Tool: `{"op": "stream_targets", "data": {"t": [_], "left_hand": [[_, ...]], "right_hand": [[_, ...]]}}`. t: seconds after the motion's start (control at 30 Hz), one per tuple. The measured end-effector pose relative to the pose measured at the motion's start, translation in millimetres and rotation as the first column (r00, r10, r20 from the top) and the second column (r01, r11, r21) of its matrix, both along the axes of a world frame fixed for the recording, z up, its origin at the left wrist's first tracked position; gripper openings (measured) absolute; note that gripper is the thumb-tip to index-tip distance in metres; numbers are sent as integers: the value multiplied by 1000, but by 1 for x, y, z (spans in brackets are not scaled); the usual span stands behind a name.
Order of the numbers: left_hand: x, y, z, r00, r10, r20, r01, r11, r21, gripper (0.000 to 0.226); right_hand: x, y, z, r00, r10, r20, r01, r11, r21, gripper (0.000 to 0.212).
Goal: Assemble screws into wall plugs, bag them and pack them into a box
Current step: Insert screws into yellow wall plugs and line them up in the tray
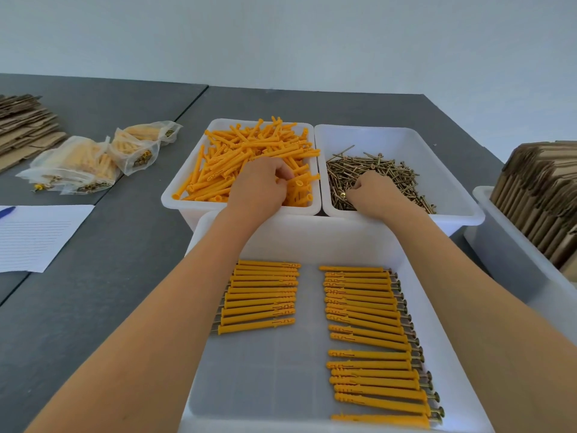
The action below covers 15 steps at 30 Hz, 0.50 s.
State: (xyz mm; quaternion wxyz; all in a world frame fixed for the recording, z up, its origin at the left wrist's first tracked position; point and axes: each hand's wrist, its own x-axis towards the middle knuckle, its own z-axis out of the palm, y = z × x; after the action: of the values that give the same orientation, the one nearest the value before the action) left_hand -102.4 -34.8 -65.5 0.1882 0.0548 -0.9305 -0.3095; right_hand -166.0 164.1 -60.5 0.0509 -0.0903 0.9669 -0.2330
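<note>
My left hand (260,182) reaches into a white bin (175,195) heaped with loose orange wall plugs (249,148), its fingers curled round a plug. In the neighbouring white bin (462,210), my right hand (371,193) sits on the pile of brass screws (384,170) and pinches a screw whose head shows at the fingertips. Nearer to me, a large white tray (281,385) holds two rows of plugs with screws in them, a shorter row on the left (259,296) and a longer one on the right (371,339).
Several clear bags of filled plugs (93,160) lie at the left on the grey table (93,292). Flat cardboard (22,126) is stacked at far left. A lined sheet (34,235) with a blue pen lies nearby. Another bin at right holds folded cardboard (537,195).
</note>
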Motion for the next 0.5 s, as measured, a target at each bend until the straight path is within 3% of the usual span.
{"op": "stream_targets", "data": {"t": [0.17, 0.33, 0.4, 0.5], "left_hand": [[-2, -1, 3, 998, -34, 56, 36, 999, -39, 16], [-1, 0, 1, 1000, -22, -11, 22, 999, -46, 14], [0, 1, 0, 996, -34, -88, 32, 999, -22, 13], [0, 1, -1, 984, -84, -160, 84, 996, -9, 13]], "right_hand": [[5, 1, 3, 983, -96, -156, 82, 992, -93, 32], [9, -2, 11, 922, -218, -321, 97, 931, -352, 31], [13, -4, 18, 892, -265, -366, 68, 880, -470, 27], [16, -7, 29, 893, -327, -309, 12, 703, -711, 24]]}}
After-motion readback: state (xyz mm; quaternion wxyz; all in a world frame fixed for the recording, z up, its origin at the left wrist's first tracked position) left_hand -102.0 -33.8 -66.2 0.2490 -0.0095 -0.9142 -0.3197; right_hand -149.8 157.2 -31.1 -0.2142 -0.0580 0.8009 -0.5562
